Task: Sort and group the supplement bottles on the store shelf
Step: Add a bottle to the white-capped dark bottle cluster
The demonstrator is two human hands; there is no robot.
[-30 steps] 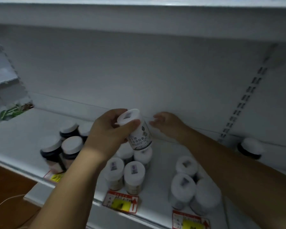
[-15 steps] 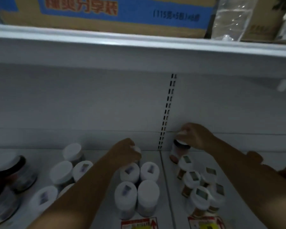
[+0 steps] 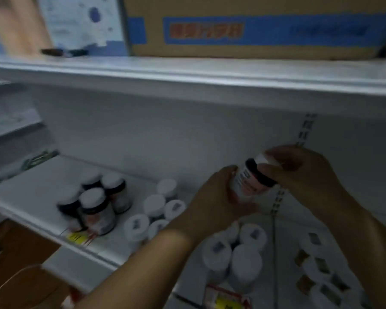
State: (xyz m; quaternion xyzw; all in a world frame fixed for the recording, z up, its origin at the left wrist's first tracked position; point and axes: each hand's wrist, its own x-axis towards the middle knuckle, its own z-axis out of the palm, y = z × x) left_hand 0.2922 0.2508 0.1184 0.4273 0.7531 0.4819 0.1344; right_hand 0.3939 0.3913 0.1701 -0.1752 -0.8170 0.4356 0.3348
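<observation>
A dark supplement bottle (image 3: 249, 180) with a white cap and a red-and-white label hangs tilted above the white shelf (image 3: 38, 186). My right hand (image 3: 303, 175) grips its cap end, and my left hand (image 3: 212, 204) cups its base. On the shelf stand a group of dark bottles (image 3: 96, 205) at the left, white-capped bottles (image 3: 156, 210) in the middle, more white bottles (image 3: 236, 255) under my hands, and small bottles (image 3: 321, 270) at the right. The frame is blurred.
A cardboard box (image 3: 243, 30) with blue print sits on the upper shelf (image 3: 187, 79). Price tags (image 3: 78, 237) hang on the shelf's front edge. A slotted upright (image 3: 305, 130) runs down the back wall. A wooden floor shows at the lower left.
My right hand lifted the dark bottle from the back of the shelf. My left hand left the white bottles and came up to hold its base. The camera swung left.
</observation>
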